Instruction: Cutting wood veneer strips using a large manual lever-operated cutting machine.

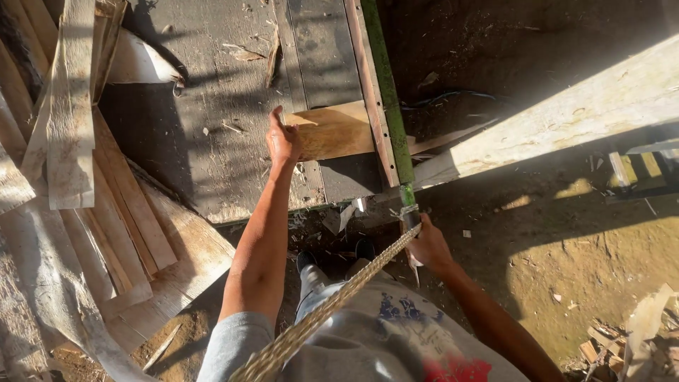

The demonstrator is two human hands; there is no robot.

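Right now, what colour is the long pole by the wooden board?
Green pole, seen in the head view.

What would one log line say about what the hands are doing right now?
left hand: pressing on wooden board | right hand: gripping green pole at its rope-wrapped end | braided rope: runs to body

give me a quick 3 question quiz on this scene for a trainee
1. True or false: the left hand rests on the end of a short board.
2. The right hand is at: A) the lower end of the green pole, where the rope is tied; B) the plank pile; C) the long beam.
3. Fill in: the platform under the board is made of ____.

Key: 1 true; 2 A; 3 wood
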